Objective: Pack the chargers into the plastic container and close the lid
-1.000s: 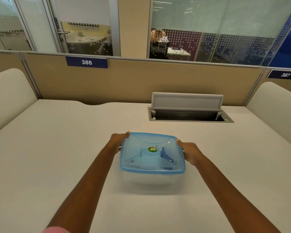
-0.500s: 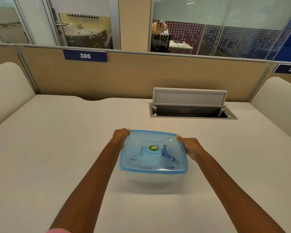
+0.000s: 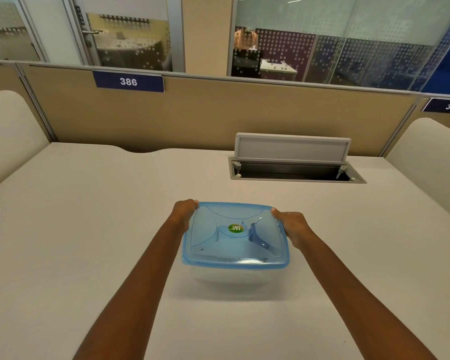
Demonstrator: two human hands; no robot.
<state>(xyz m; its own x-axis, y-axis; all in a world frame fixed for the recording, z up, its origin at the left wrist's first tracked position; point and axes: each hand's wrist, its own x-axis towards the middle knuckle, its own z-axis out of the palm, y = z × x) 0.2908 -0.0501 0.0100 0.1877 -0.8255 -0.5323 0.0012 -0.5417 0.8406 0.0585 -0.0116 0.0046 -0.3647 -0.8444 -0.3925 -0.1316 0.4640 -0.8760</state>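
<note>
A clear plastic container (image 3: 231, 278) stands in the middle of the desk (image 3: 89, 242), covered by a translucent blue lid (image 3: 205, 237) with a round green sticker at its centre. My left hand (image 3: 183, 215) grips the container's left side at the lid's far left corner. My right hand (image 3: 292, 228) grips the right side, fingers curled over the lid's rim. Pale and dark shapes show dimly through the lid; I cannot make out chargers.
An open grey cable hatch (image 3: 294, 162) with its flap raised sits in the desk behind the container on the right. A tan partition (image 3: 218, 115) closes the back. Padded cream dividers stand at the left (image 3: 8, 131) and right (image 3: 431, 162).
The container with both hands on it has shifted slightly away from me, and the view has tilted a little. The grip looks the same.
</note>
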